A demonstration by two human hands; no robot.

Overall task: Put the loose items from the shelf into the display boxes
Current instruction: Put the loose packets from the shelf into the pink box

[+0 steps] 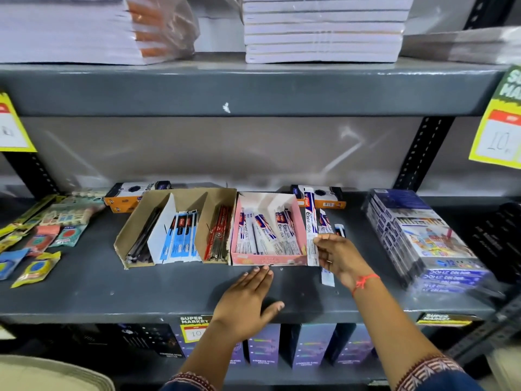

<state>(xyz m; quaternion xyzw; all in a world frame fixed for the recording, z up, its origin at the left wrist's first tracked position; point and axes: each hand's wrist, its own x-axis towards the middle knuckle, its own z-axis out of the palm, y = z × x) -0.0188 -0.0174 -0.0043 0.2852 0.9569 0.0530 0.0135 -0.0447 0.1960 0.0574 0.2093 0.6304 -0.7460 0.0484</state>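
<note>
A pink display box [269,259] in the middle of the grey shelf [112,289] holds several white-and-blue pen packets. Left of it stands a brown cardboard display box [128,235] with black, blue and red pen packets in three compartments. My right hand [339,256] grips a long white pen packet [310,221] upright just outside the pink box's right wall. Two more loose pen packets [324,221] lie on the shelf behind that hand, and another sticks out under my wrist. My left hand [248,296] rests flat on the shelf, fingertips touching the pink box's front.
Blue crayon boxes [428,238] are stacked at the right. Small sachets and flat packets [42,235] lie scattered at the left. Two orange-and-black boxes [127,197] sit at the back. Paper reams fill the shelf above, and yellow price tags hang at both sides.
</note>
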